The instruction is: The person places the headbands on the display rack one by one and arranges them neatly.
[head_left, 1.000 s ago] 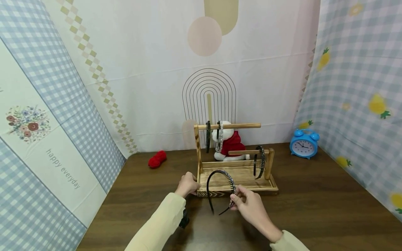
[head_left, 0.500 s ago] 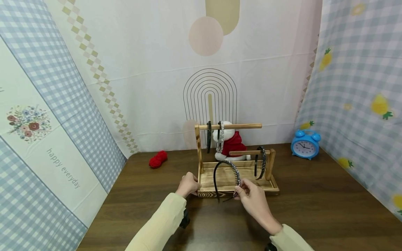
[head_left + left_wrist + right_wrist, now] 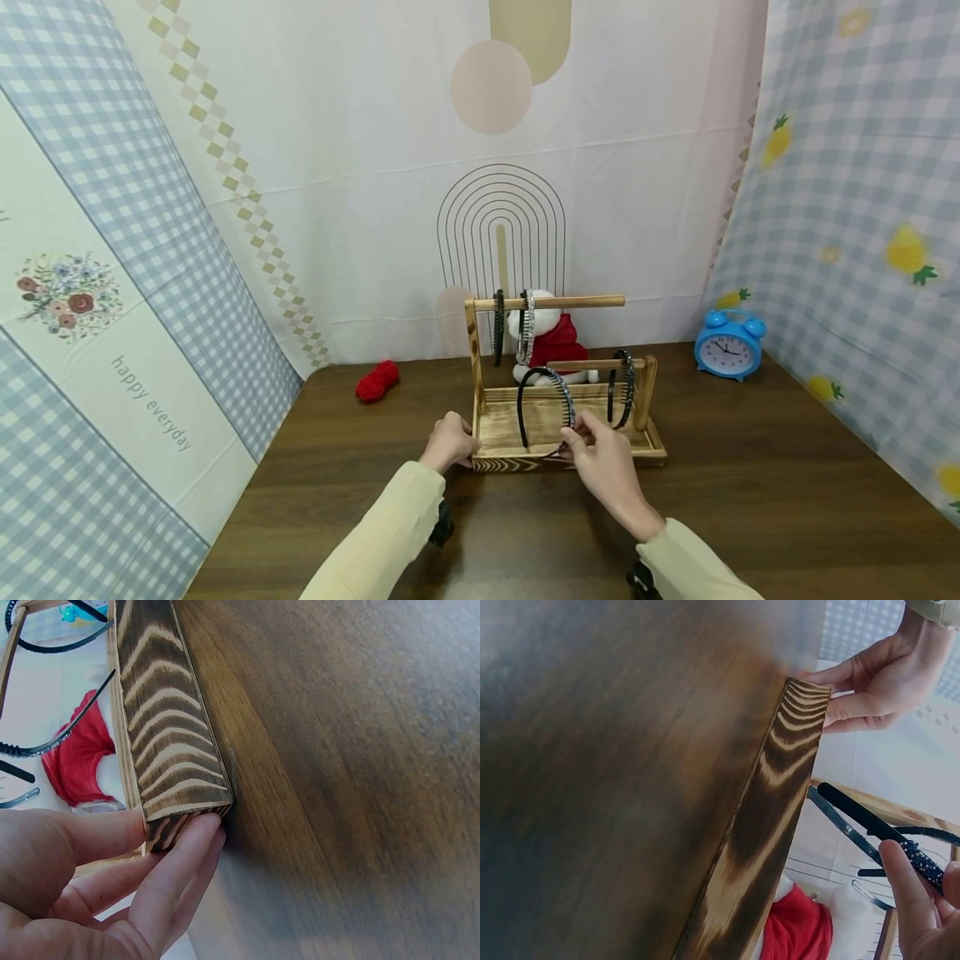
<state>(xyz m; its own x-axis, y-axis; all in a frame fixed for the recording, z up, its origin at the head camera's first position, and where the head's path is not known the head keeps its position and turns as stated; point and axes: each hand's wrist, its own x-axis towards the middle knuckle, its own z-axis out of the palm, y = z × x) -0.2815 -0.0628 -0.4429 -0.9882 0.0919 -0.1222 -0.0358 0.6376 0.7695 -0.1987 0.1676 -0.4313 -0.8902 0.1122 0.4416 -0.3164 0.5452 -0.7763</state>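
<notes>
My left hand pinches the front left corner of a wooden headband stand. In the left wrist view the thumb is at the corner's rim, with fingers against the end. My right hand pinches a black toothed headband by its glittery side. The held headband is upright, its arch just left of the lower bar's free end in the head view. A dark headband and a silvery headband hang from the upper bar. Another black headband hangs at the lower bar's right.
Behind the stand sits a white plush toy in red clothing. A red bundle lies at the back left of the brown table. At the back right stands a blue alarm clock. Patterned cloths hang around the table.
My right hand has carried the headband forward and slightly right, from in front of the stand to over its tray. The left hand stays on the stand's corner.
</notes>
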